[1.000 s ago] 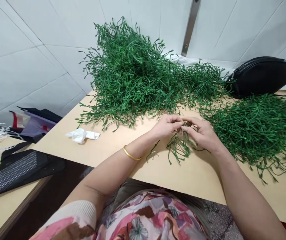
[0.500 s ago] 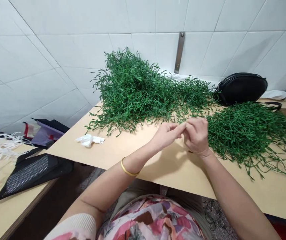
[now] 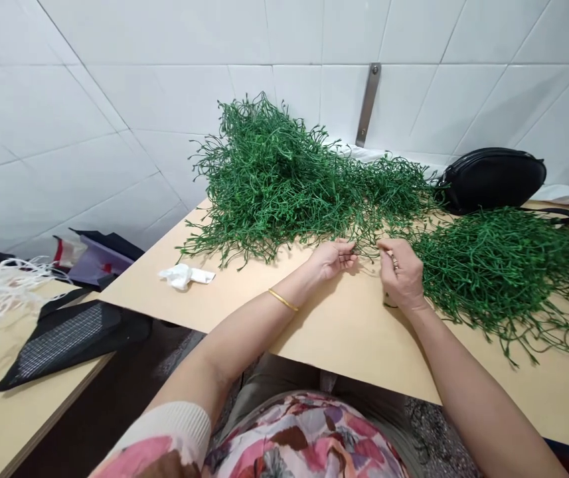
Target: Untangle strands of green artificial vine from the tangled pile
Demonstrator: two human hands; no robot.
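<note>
My left hand (image 3: 336, 259) is over the table in front of the green pile, its fingers curled and their tips pinched together. Anything in that pinch is too small to make out. A short gap away, my right hand (image 3: 402, 273) is closed, with thumb and forefinger pressed together and a ring on one finger. A small dark end peeks out beneath it, but what it grips is mostly hidden. Behind both hands lies a large heap of green artificial grass stems (image 3: 284, 179) with budded tips. A second pile of green stems (image 3: 488, 272) sits to the right of my right hand.
A crumpled white tissue (image 3: 184, 275) lies on the table's left part. At the back right stands a black bag (image 3: 493, 179). On another table at the left are white strings (image 3: 5, 289) and a black mesh piece (image 3: 65, 338). A tiled wall (image 3: 164, 93) rises behind.
My hands, which were touching at the fingertips, have come apart: the left sits to the left, the right slightly to the right. The whole view has shifted a little.
</note>
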